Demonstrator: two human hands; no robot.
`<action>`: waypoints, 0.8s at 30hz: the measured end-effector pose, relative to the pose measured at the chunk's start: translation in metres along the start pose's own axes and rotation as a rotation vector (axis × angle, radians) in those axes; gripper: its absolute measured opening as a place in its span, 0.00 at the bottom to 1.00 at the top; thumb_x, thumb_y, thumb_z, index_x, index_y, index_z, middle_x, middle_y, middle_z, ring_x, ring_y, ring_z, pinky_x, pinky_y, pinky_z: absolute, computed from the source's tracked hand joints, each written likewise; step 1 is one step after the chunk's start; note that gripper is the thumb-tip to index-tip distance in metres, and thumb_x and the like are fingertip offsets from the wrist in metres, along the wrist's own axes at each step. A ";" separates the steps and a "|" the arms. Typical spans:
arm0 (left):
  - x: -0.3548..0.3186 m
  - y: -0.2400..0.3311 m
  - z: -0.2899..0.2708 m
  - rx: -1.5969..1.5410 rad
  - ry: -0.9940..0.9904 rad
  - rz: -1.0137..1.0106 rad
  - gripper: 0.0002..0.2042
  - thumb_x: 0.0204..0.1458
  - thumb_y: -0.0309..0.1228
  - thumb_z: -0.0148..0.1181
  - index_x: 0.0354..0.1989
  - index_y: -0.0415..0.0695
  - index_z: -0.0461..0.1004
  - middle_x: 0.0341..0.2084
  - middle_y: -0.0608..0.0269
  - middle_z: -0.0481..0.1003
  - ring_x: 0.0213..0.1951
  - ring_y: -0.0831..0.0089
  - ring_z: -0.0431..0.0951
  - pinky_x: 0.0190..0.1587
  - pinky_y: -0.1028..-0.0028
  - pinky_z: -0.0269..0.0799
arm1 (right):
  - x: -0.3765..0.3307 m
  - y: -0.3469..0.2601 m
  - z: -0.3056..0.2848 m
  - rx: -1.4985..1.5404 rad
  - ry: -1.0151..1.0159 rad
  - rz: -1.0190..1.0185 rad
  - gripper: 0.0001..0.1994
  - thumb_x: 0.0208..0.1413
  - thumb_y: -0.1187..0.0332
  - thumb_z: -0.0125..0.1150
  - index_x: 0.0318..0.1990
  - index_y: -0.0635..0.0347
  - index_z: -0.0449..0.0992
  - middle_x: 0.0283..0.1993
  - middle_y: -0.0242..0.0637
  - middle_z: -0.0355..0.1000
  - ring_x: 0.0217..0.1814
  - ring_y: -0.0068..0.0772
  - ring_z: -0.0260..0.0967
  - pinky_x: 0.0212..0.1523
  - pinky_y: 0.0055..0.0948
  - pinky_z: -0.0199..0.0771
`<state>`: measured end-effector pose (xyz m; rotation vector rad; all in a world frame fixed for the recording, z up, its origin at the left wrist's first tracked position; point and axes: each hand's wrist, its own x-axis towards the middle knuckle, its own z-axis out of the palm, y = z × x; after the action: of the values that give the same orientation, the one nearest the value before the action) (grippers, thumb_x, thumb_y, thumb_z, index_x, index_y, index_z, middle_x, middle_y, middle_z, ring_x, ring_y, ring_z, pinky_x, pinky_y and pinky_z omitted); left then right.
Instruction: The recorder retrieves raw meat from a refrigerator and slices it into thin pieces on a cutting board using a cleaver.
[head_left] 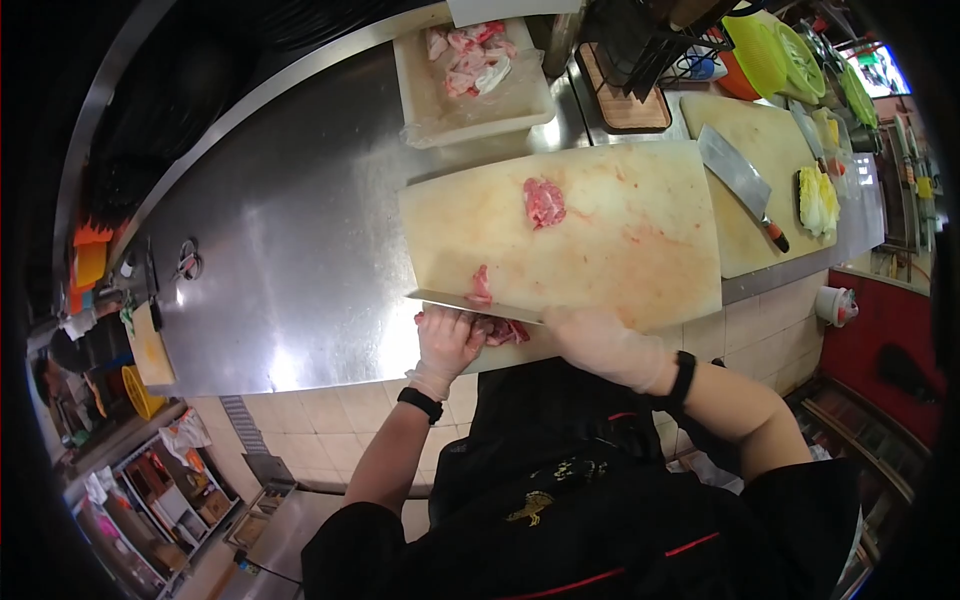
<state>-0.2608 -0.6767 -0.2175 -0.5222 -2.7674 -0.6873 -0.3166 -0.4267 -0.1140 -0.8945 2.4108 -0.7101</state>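
Note:
My right hand [605, 345], in a clear glove, is closed round a knife whose handle is hidden in the grip. Its blade [450, 300] points left and shows nearly edge-on, right beside my left fingertips. My gloved left hand [447, 345] has its fingers bent down on a piece of raw red meat [507, 332] at the near edge of the white cutting board [620, 270]. Just beyond the blade lies a small strip of meat [481, 284]. A larger pink piece of meat [544, 203] rests farther back on the board.
A white tub [425, 115] of meat scraps stands behind the board. To the right, a second board [740, 250] bears a cleaver [735, 168] and cut cabbage [818, 203]. Scissors [188, 260] lie on the steel counter [290, 230] at left. A wooden tray [635, 115] sits behind.

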 end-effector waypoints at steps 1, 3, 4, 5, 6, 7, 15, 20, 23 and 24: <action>-0.004 -0.001 0.001 -0.015 -0.029 -0.036 0.15 0.43 0.33 0.63 0.40 0.42 0.75 0.39 0.54 0.73 0.45 0.54 0.73 0.49 0.57 0.68 | -0.013 0.007 -0.003 -0.048 -0.076 0.062 0.05 0.52 0.71 0.53 0.34 0.64 0.69 0.26 0.49 0.71 0.30 0.53 0.73 0.30 0.42 0.75; 0.004 0.001 0.000 -0.049 0.009 -0.012 0.15 0.43 0.33 0.63 0.39 0.42 0.75 0.38 0.55 0.74 0.44 0.54 0.74 0.47 0.58 0.69 | -0.046 0.022 -0.003 -0.041 -0.003 0.132 0.06 0.54 0.70 0.53 0.34 0.63 0.70 0.27 0.50 0.71 0.31 0.54 0.73 0.31 0.42 0.74; 0.008 0.002 -0.001 -0.080 0.042 0.011 0.15 0.42 0.32 0.64 0.39 0.42 0.75 0.37 0.56 0.74 0.43 0.55 0.74 0.46 0.59 0.69 | -0.055 0.027 0.001 -0.028 0.070 0.201 0.06 0.56 0.69 0.52 0.34 0.63 0.70 0.27 0.51 0.71 0.32 0.55 0.73 0.31 0.42 0.74; 0.011 0.003 -0.003 -0.082 0.046 0.012 0.15 0.42 0.32 0.64 0.39 0.42 0.75 0.37 0.56 0.74 0.43 0.55 0.74 0.46 0.59 0.69 | -0.055 0.030 0.003 -0.032 0.071 0.201 0.06 0.56 0.69 0.52 0.34 0.63 0.70 0.27 0.51 0.71 0.32 0.55 0.73 0.31 0.42 0.74; 0.013 0.003 -0.005 -0.114 0.038 0.006 0.14 0.41 0.31 0.64 0.38 0.42 0.75 0.36 0.57 0.74 0.42 0.56 0.75 0.44 0.59 0.70 | -0.055 0.034 0.005 0.043 0.204 0.276 0.07 0.57 0.68 0.53 0.36 0.63 0.71 0.27 0.49 0.72 0.30 0.51 0.73 0.30 0.41 0.72; 0.014 0.004 -0.007 -0.146 0.030 -0.002 0.14 0.41 0.30 0.65 0.37 0.41 0.75 0.34 0.58 0.75 0.41 0.57 0.75 0.43 0.60 0.70 | -0.054 0.037 0.006 0.119 0.336 0.348 0.08 0.57 0.67 0.53 0.37 0.63 0.71 0.26 0.47 0.72 0.27 0.47 0.72 0.28 0.40 0.70; 0.018 0.005 -0.009 -0.102 0.074 0.056 0.14 0.40 0.28 0.65 0.37 0.43 0.75 0.35 0.59 0.74 0.39 0.58 0.74 0.42 0.62 0.69 | -0.026 0.081 -0.025 1.459 0.288 0.795 0.06 0.60 0.65 0.55 0.31 0.52 0.68 0.18 0.21 0.59 0.15 0.14 0.52 0.16 0.16 0.51; 0.018 0.013 -0.027 0.008 0.051 0.035 0.14 0.41 0.28 0.64 0.39 0.48 0.76 0.41 0.62 0.71 0.44 0.59 0.70 0.48 0.60 0.64 | -0.041 0.085 -0.049 1.511 0.387 0.678 0.05 0.60 0.65 0.55 0.34 0.52 0.67 0.19 0.21 0.61 0.15 0.12 0.52 0.16 0.16 0.51; 0.007 0.012 -0.040 0.021 0.109 -0.030 0.13 0.41 0.29 0.64 0.38 0.49 0.76 0.42 0.62 0.70 0.46 0.58 0.68 0.50 0.57 0.62 | -0.048 0.079 -0.060 1.401 0.383 0.704 0.05 0.61 0.65 0.54 0.35 0.53 0.68 0.19 0.22 0.61 0.15 0.12 0.52 0.17 0.16 0.52; 0.002 0.009 -0.042 0.023 0.123 -0.060 0.12 0.41 0.29 0.64 0.37 0.48 0.76 0.41 0.62 0.70 0.45 0.59 0.69 0.50 0.58 0.62 | -0.048 0.068 -0.064 1.402 0.376 0.704 0.05 0.61 0.65 0.54 0.35 0.53 0.68 0.19 0.22 0.61 0.15 0.12 0.52 0.17 0.16 0.52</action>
<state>-0.2532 -0.6893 -0.1777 -0.3805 -2.6815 -0.6755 -0.3523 -0.3297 -0.0954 0.6415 1.5598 -1.8867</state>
